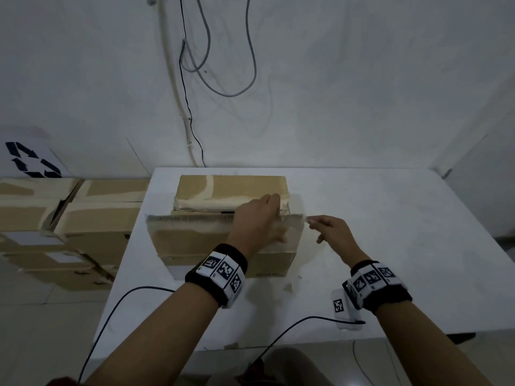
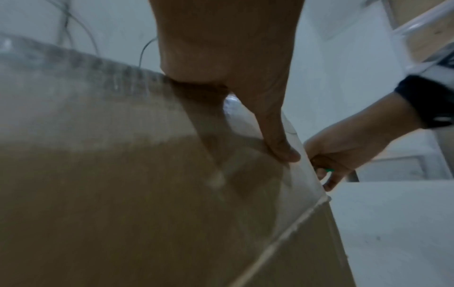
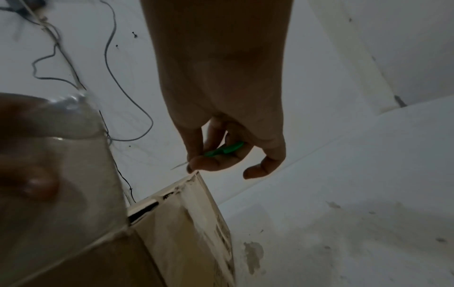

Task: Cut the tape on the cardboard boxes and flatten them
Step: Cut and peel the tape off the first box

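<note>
Head view, left to right: a stack of boxes (image 1: 83, 224) waits beside the table (image 1: 390, 246); on it the box (image 1: 223, 246) stands with one flap (image 1: 192, 232) raised, gripped by the left hand (image 1: 259, 221). Right hand (image 1: 331, 229) pinches a green cutter (image 3: 224, 149) beside the box corner. Tape-cutting seems underway; next, probably the remaining seam needs slicing.

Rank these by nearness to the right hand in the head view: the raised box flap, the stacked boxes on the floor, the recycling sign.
1. Raised brown cardboard box flap, just left of the right hand.
2. Stacked brown cardboard boxes, on the floor, left of the table.
3. White recycling sign, far left.
</note>
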Available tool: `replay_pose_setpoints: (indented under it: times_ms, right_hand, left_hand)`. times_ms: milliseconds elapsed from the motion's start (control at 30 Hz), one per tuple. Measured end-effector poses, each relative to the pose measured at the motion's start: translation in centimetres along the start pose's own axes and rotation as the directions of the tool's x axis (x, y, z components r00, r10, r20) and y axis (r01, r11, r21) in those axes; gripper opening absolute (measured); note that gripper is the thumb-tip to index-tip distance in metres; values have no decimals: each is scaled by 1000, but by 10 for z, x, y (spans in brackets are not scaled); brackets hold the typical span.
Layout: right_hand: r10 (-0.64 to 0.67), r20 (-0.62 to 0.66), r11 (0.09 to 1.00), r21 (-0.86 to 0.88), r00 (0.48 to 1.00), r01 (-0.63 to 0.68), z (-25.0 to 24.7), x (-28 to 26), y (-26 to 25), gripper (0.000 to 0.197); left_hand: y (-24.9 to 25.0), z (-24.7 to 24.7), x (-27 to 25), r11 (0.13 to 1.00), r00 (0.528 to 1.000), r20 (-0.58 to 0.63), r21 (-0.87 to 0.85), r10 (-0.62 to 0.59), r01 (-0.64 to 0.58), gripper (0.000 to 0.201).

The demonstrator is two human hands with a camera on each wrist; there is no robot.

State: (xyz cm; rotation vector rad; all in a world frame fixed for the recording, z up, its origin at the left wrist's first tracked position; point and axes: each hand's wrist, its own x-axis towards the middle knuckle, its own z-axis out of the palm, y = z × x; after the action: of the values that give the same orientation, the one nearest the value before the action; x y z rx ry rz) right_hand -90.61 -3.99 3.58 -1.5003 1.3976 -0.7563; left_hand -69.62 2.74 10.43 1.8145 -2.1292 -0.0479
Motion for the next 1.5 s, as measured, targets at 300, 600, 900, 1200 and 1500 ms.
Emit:
replay_pose_setpoints:
  times_ms: [300,600,900,1200,1500]
  right_hand:
    - [-44,31,998,-40,999,45,15,8,3,13]
    - [-162,-40,977,-147,986,154,27,14,9,9]
    - [-164,-79,981,-120,983,154,31,19,0,14]
    - [-154,-110,981,-138,982,139,29,28,4,14]
    - [-20,-144,1000,-22,989,17,35,56,2,14]
  left_hand:
    - [18,30,-75,998,896,445,46,12,-36,54]
    - [4,77,-81,987,927,359,-71,-111,146,81]
    - [-1,38,14,780,586,739,-135,-331,611,89]
    - [-11,50,54,-464,522,748,-663,-409,587,9]
    - [-5,70,58,-631,538,729,-664,-424,402,3]
